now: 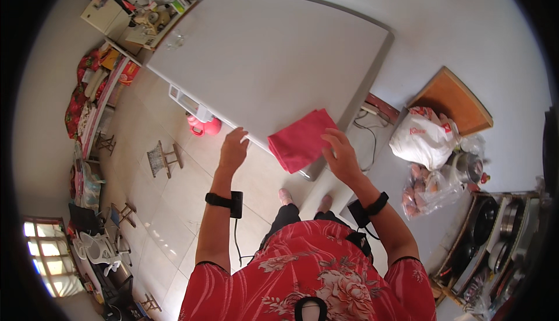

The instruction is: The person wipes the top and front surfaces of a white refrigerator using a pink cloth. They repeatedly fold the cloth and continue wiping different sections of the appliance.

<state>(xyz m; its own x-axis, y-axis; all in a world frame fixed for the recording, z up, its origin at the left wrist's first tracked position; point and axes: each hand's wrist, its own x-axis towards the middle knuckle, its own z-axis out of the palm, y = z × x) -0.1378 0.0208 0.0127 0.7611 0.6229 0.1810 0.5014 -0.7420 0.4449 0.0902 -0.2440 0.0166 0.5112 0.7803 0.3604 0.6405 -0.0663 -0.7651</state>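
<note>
A folded red cloth (302, 141) lies on the near right corner of a chest freezer's pale lid (270, 54), partly reaching over its front edge. My right hand (343, 155) is at the cloth's right side, thumb and fingers apart. Its fingertips overlap the cloth's edge in the picture; whether they touch it I cannot tell. By the front edge of the lid, left of the cloth, my left hand (233, 149) hovers with loosely bent fingers and nothing in it. The freezer's white handle (190, 102) juts out farther left.
Clear glassware (175, 40) stands on the lid's far left. Below the handle is a pink kettle-like vessel (204, 125). A folding stool (163, 158) stands on the tiled floor. To the right are a white plastic bag (423, 137), a bag of produce (430, 190) and a pan rack (484, 233).
</note>
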